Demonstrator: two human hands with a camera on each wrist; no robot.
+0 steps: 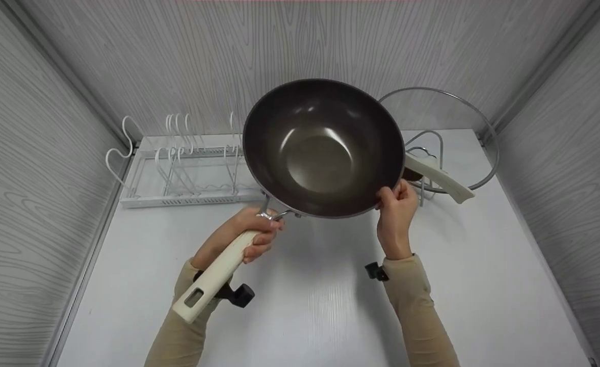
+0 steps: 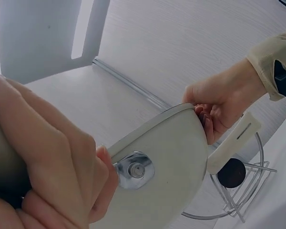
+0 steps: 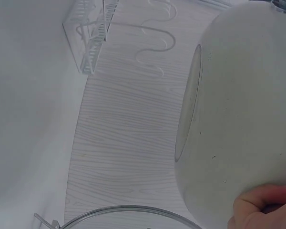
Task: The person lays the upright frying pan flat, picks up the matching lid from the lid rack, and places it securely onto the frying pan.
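Two hands hold one dark pan (image 1: 322,150) up above the white table (image 1: 320,311), its hollow facing the head camera. Nearest, bare tabletop spreads wide between and beside the sleeves. The left hand (image 1: 249,235) has its fingers curled tight round the cream handle (image 1: 218,272) close to the metal bracket (image 2: 133,169) that joins it to the bowl; the handle's slotted end juts back past the wrist. The right hand (image 1: 395,210) pinches the pan's near right rim, thumb on the inner edge and fingers bent under the pale outer wall, as the left wrist view shows.

Beyond the pan on the left, a white wire rack (image 1: 185,173) stands at the table's back edge, near the corner of the grey wood-grain walls (image 1: 152,61), and the pan's left rim overlaps the rack's right end in the head view; how far apart they are cannot be told. On the right, a glass lid (image 1: 447,137) leans upright in a metal stand (image 1: 427,153), with a second cream handle (image 1: 440,178) sticking out just past the right hand. Side walls close in both flanks, leaving the front of the table as the widest free stretch.
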